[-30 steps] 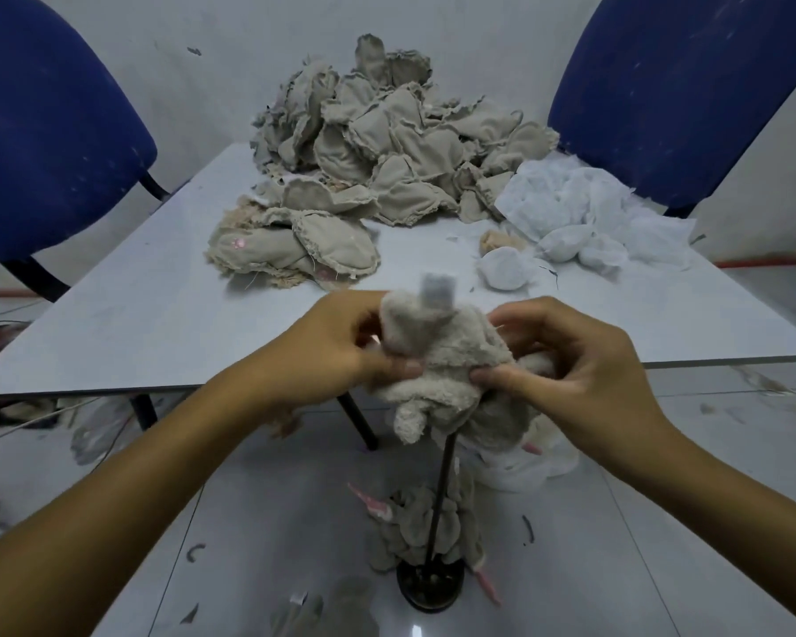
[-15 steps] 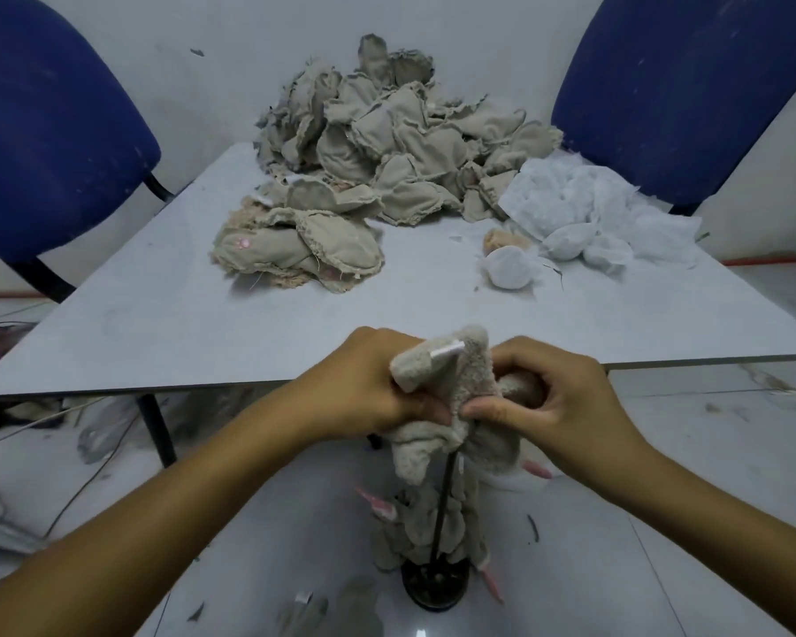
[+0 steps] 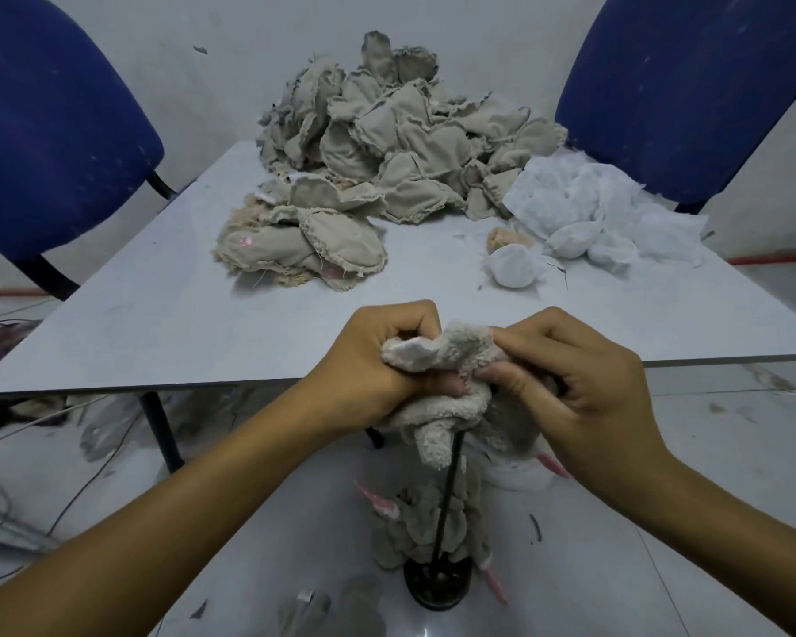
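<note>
Both my hands are closed tight on one beige plush skin [image 3: 460,347], just in front of the near edge of the tabletop [image 3: 157,314] and above the floor [image 3: 267,535]. My left hand [image 3: 378,356] grips its left side in a fist, thumb pressed into the fleece. My right hand [image 3: 580,383] pinches the right side, with its fingers curled over the bunched cloth.

The skin sits crumpled over the top of a thin black rod [image 3: 446,498]. A pale, smooth edge shows at its upper left, by my left knuckles. Its long axis runs up and down, along the rod. One fuzzy limb points straight down and hangs touching the rod just below my hands. The rod stands nearly upright, leaning slightly, its foot in a round dark base [image 3: 437,588] on the floor. More beige skins [image 3: 410,531] lie heaped around the rod at the base, with small pink bits sticking out.

On the tabletop, well away from my hands, is a big pile of flat beige fabric pieces [image 3: 387,144] with frayed seams. White stuffing [image 3: 584,200] lies to the right of the pile, and a white ball [image 3: 513,268] sits nearer to me. A blue chair [image 3: 51,144] stands at the far left corner and another blue chair [image 3: 681,85] at the far right.
</note>
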Tool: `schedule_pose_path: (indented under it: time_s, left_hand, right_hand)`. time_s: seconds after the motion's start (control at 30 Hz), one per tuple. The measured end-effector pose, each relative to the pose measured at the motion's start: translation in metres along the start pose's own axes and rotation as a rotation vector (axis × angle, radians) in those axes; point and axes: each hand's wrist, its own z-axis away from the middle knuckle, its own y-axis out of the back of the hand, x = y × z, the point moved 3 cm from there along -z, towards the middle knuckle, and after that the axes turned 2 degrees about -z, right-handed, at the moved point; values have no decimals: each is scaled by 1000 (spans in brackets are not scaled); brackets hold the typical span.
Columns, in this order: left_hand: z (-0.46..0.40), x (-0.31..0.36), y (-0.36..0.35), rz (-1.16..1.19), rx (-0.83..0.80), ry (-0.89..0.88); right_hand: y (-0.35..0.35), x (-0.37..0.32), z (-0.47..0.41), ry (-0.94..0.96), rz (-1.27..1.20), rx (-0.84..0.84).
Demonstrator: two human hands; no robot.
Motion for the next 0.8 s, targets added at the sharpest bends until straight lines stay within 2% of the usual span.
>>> schedule_pose_path:
  time_s: [0.1, 0.27, 0.47, 0.57, 0.67, 0.8]
  left_hand:
    - [2, -6, -5, -149, -56, -8]
    - [5, -9, -7, -249, -82, 25]
    - [-5, 7, 0, 223, 39, 33]
    - [-9, 11, 1, 296, 127, 7]
    - [-12, 13, -2, 254, 129, -2]
    - [-8, 3, -3, 224, 97, 62]
  right_hand:
    - [-4, 3, 4, -41, -11, -57]
    - [-9, 6, 9, -98, -78, -128]
    - [4, 0, 2, 11, -2, -27]
    - [7, -2, 1, 55, 48, 18]
    - [9, -3, -1, 71, 63, 68]
    - [5, 0, -1, 47, 82, -30]
